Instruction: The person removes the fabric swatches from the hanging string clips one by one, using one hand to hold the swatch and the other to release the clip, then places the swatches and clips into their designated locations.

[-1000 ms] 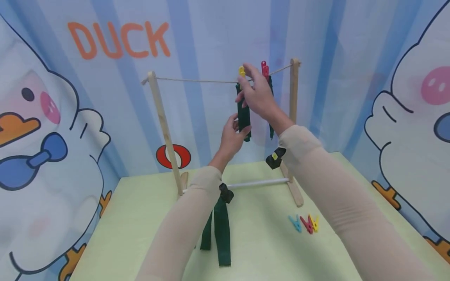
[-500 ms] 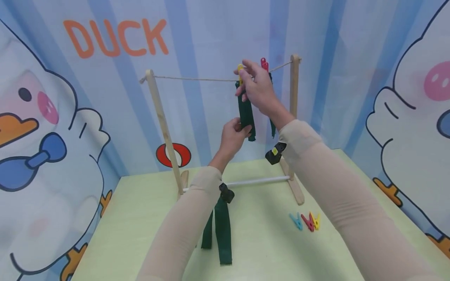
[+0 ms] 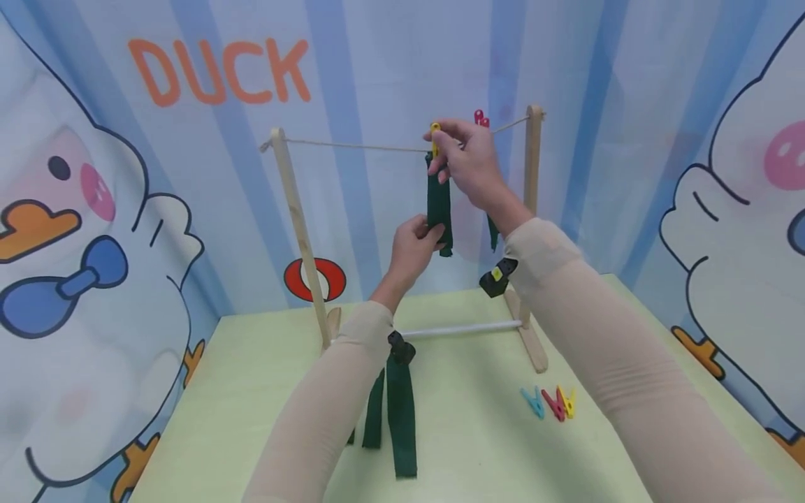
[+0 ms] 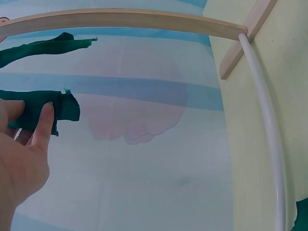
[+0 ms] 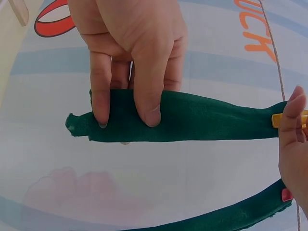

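Note:
A dark green cloth strip (image 3: 439, 202) hangs over the rope (image 3: 358, 147), its top under a yellow clothespin (image 3: 435, 131). My right hand (image 3: 474, 159) holds that clothespin between thumb and fingers; in the right wrist view part of the clothespin (image 5: 276, 120) shows beside the hand. Lower down, my left hand (image 3: 412, 248) pinches the strip near its bottom end, thumb in front and other fingers mostly behind. To the right, a second green strip (image 5: 231, 214) hangs from a red clothespin (image 3: 481, 117), partly hidden by my right hand and arm.
Two wooden posts (image 3: 531, 168) carry the rope, joined low down by a white rod (image 3: 465, 327). More green strips (image 3: 402, 419) lie on the pale table (image 3: 465, 447), partly under my left forearm. Blue, red and yellow clothespins (image 3: 553, 404) lie at the right.
My right hand's fingers, more spread and raised earlier, have come in round the yellow clothespin. The strip's lower end swung slightly right and back, with my left hand still holding it.

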`<state>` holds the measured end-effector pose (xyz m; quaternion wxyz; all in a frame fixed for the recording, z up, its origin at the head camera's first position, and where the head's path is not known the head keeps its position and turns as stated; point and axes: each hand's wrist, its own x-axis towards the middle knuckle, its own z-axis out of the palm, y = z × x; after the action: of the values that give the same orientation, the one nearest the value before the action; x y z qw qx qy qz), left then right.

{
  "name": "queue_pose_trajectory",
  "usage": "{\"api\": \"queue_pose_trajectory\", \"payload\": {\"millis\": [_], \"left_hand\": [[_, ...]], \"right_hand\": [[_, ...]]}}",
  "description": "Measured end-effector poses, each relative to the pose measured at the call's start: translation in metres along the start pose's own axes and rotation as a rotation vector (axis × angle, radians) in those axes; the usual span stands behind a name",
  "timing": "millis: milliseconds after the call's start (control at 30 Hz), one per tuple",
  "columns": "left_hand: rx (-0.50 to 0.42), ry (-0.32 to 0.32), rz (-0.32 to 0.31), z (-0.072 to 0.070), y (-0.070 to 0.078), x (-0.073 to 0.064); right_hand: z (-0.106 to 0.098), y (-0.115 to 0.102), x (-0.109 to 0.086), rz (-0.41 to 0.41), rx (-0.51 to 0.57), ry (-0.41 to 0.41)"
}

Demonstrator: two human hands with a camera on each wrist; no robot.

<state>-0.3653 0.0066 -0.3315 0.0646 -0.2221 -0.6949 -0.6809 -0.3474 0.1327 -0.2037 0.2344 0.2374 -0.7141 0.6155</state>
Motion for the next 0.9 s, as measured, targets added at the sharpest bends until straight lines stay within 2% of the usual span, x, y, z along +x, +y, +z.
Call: {"api": "queue_pose_trajectory", "payload": {"millis": [167,433,667,900], "left_hand": [[0.004,0.007,0.009,-0.003,0.002,0.001],[0.016,-0.003,0.014,-0.007,0.002,-0.001],[0.05,0.017,0.02,-0.019,-0.001,-0.004],[0.057,-0.021,0.035,-0.025,0.0,-0.006]], "right_hand": [[-0.001,-0.004,0.001,-0.034,-0.026,0.039],[0.0,-0.006,0.003,0.001,-0.019,0.091],[0.014,-0.012,0.014,0.022,0.077,0.101],[0.018,-0.017,0.021,0.033,0.185,0.151]]}}
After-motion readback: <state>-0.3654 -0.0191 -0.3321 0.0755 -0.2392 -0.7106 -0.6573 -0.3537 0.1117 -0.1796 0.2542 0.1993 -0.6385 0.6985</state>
